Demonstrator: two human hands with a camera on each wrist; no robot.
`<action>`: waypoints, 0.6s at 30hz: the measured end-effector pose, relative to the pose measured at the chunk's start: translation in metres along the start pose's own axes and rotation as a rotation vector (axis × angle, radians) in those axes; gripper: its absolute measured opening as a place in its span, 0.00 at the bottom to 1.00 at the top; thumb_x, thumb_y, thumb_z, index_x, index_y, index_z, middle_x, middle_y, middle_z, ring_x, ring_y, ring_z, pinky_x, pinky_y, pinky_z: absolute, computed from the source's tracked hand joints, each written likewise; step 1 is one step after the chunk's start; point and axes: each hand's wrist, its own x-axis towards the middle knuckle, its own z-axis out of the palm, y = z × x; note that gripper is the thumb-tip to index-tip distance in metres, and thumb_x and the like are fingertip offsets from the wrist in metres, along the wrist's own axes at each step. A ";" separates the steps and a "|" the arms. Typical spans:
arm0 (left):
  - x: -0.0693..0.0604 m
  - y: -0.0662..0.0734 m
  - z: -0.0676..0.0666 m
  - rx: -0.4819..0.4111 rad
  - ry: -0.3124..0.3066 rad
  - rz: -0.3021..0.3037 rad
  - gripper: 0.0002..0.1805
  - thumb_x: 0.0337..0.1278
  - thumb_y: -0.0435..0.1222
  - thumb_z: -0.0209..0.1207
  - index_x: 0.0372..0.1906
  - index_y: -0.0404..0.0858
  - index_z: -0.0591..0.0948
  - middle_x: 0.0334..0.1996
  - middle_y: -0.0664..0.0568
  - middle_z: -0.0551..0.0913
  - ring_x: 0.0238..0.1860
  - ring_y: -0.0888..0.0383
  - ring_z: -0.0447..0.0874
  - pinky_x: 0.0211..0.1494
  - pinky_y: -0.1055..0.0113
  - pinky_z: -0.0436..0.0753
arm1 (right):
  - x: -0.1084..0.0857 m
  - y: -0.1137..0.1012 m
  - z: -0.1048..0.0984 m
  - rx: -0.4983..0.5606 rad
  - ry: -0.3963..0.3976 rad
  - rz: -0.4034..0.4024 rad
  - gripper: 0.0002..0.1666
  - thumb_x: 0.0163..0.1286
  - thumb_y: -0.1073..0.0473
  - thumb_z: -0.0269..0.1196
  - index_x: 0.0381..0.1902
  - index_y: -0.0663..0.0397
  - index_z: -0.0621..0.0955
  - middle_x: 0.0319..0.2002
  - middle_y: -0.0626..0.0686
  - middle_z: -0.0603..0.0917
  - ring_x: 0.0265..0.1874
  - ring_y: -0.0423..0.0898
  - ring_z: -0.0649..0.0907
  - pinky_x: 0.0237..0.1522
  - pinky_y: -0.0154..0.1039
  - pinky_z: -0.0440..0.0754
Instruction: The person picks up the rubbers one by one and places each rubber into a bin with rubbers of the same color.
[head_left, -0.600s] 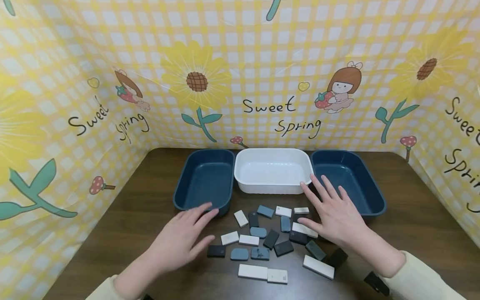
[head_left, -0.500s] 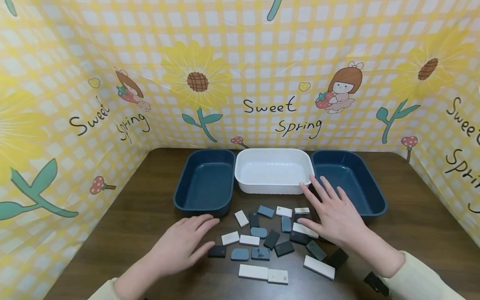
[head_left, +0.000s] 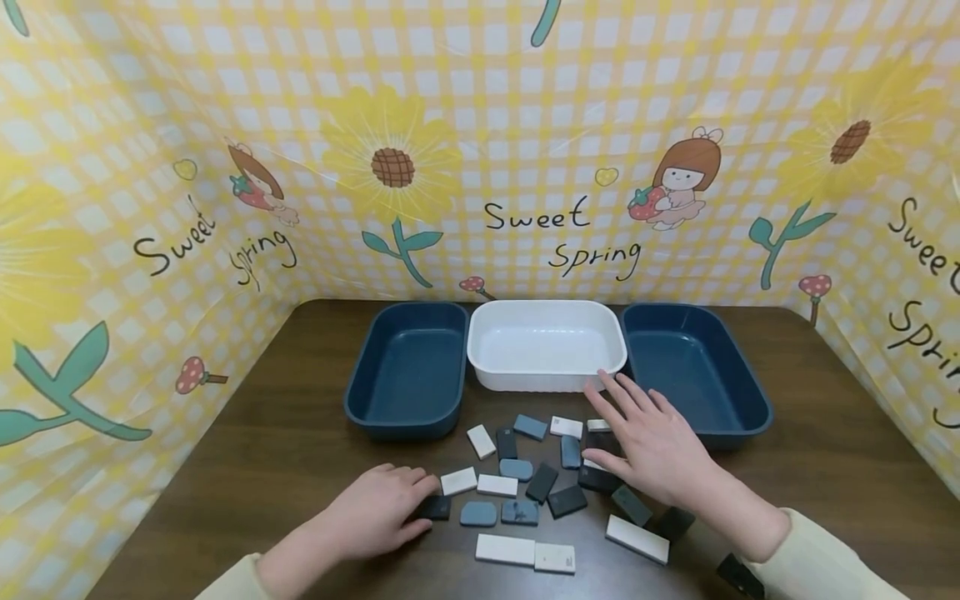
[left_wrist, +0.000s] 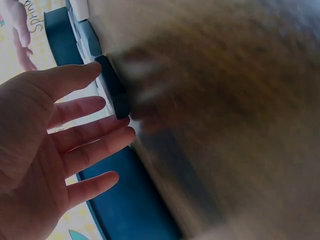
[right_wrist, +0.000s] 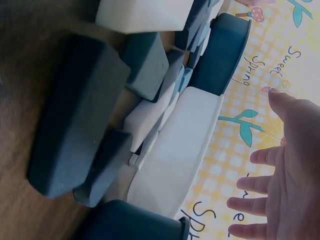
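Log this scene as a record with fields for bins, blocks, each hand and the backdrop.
Bins: white bin between left blue bin and right blue bin
Blocks: white, blue and dark, loose on the table
Left hand: at a black block, firm grip unclear
Right hand: fingers spread, above the blocks, holding nothing
Backdrop: yellow checked cloth with flowers and "Sweet Spring"
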 end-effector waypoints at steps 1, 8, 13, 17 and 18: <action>0.001 0.000 0.000 -0.002 -0.007 0.003 0.17 0.57 0.46 0.66 0.46 0.42 0.80 0.34 0.57 0.79 0.34 0.63 0.77 0.41 0.61 0.78 | 0.000 -0.001 0.001 0.001 0.001 -0.009 0.48 0.64 0.32 0.59 0.73 0.53 0.64 0.72 0.60 0.62 0.69 0.60 0.63 0.59 0.62 0.68; 0.005 -0.001 0.004 0.003 -0.025 0.008 0.15 0.56 0.45 0.67 0.44 0.43 0.81 0.35 0.57 0.80 0.35 0.63 0.78 0.42 0.61 0.78 | 0.000 -0.003 0.006 0.015 -0.007 -0.026 0.46 0.66 0.33 0.58 0.73 0.53 0.65 0.70 0.60 0.65 0.67 0.59 0.66 0.57 0.60 0.70; 0.006 -0.003 0.005 0.002 -0.010 0.013 0.14 0.56 0.44 0.67 0.43 0.43 0.81 0.34 0.57 0.79 0.34 0.64 0.78 0.41 0.61 0.78 | 0.001 -0.004 0.009 0.025 -0.032 -0.017 0.45 0.67 0.32 0.56 0.73 0.52 0.64 0.71 0.59 0.64 0.67 0.59 0.66 0.57 0.61 0.70; 0.004 -0.003 0.005 0.003 0.010 0.018 0.14 0.55 0.43 0.67 0.43 0.42 0.80 0.35 0.57 0.79 0.34 0.63 0.78 0.41 0.61 0.78 | 0.003 -0.004 0.012 0.032 -0.045 -0.025 0.45 0.68 0.32 0.54 0.73 0.52 0.65 0.70 0.59 0.65 0.66 0.59 0.67 0.57 0.60 0.70; 0.003 -0.003 0.005 0.003 0.014 0.017 0.14 0.55 0.43 0.67 0.43 0.42 0.80 0.35 0.57 0.79 0.34 0.63 0.78 0.41 0.61 0.78 | 0.004 -0.005 0.012 0.032 -0.050 -0.028 0.44 0.68 0.32 0.54 0.73 0.52 0.65 0.70 0.59 0.65 0.66 0.59 0.67 0.57 0.60 0.70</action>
